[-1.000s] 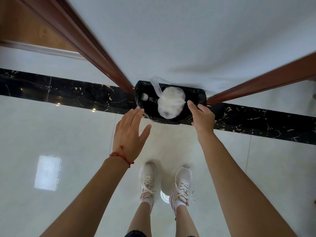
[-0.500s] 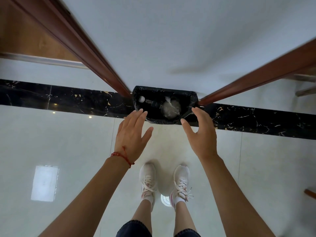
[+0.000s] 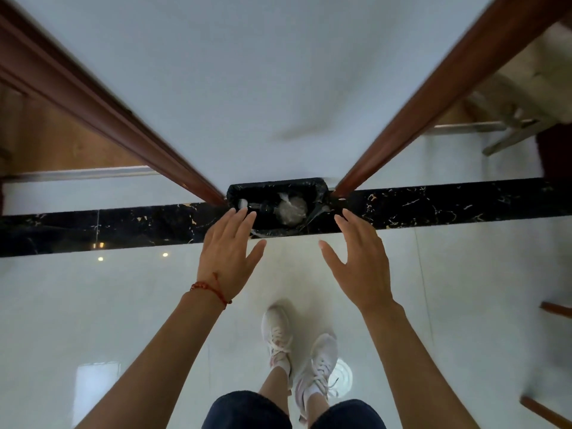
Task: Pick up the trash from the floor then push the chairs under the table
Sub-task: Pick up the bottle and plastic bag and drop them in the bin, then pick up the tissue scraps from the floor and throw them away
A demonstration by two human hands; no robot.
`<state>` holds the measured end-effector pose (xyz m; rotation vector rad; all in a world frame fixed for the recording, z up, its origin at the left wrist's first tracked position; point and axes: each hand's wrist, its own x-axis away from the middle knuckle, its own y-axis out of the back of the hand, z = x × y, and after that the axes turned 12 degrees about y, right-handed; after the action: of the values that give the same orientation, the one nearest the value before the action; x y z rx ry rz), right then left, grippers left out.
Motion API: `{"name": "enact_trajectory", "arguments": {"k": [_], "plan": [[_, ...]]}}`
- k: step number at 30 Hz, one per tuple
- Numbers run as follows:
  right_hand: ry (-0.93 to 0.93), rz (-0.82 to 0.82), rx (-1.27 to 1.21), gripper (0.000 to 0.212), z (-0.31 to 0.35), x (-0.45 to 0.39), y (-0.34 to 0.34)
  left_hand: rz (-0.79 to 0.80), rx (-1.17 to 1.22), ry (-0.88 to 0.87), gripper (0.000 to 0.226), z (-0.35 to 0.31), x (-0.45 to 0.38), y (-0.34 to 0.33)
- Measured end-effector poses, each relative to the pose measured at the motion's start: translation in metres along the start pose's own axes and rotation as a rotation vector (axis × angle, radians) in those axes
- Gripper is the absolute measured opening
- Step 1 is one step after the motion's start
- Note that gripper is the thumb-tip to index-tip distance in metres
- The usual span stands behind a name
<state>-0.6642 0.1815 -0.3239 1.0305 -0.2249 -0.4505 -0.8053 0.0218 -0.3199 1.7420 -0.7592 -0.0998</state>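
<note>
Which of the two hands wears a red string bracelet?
The left hand: a red bracelet circles its wrist. The right hand has a bare wrist.

Bright, even daylight is seen throughout. Ceiling lights are mirrored as glare on the glossy floor [image 3: 93,305] at lower left. Straight lines are bowed by wide-angle distortion; the upper right corner is blurred.

Both empty hands, left hand [image 3: 227,258] and right hand [image 3: 360,267], hover above the bin [image 3: 275,205].

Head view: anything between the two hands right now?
Nothing held. Between the left hand and right hand shows only bare pale floor and the near edge of the black-lined bin.
</note>
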Motion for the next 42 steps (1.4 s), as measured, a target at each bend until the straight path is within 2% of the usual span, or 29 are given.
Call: {"name": "enact_trajectory", "arguments": {"k": [4, 15, 22, 28, 34, 38, 42], "plan": [[-0.033, -0.020, 0.000, 0.049, 0.007, 0.021, 0.032, -0.012, 0.005, -0.058, 0.053, -0.032, 0.012, 0.020], [-0.132, -0.221, 0.022, 0.047, 0.017, 0.103, 0.150, -0.046, 0.015, -0.179, 0.050, -0.129, 0.092, 0.074], [-0.247, -0.293, 0.000, 0.047, 0.013, 0.143, 0.225, 0.005, -0.083, -0.259, 0.053, -0.169, 0.145, 0.100], [-0.333, -0.334, -0.008, 0.047, 0.011, 0.182, 0.259, 0.039, -0.176, -0.335, 0.056, -0.208, 0.163, 0.111], [-0.509, -0.387, 0.017, 0.047, 0.007, 0.230, 0.268, 0.065, -0.272, -0.528, 0.056, -0.250, 0.164, 0.111], [-0.654, -0.428, 0.047, 0.048, 0.008, 0.257, 0.267, 0.091, -0.313, -0.702, 0.070, -0.284, 0.164, 0.110], [-0.836, -0.496, 0.050, 0.049, 0.014, 0.277, 0.263, 0.162, -0.362, -0.901, 0.059, -0.313, 0.164, 0.100]]}}
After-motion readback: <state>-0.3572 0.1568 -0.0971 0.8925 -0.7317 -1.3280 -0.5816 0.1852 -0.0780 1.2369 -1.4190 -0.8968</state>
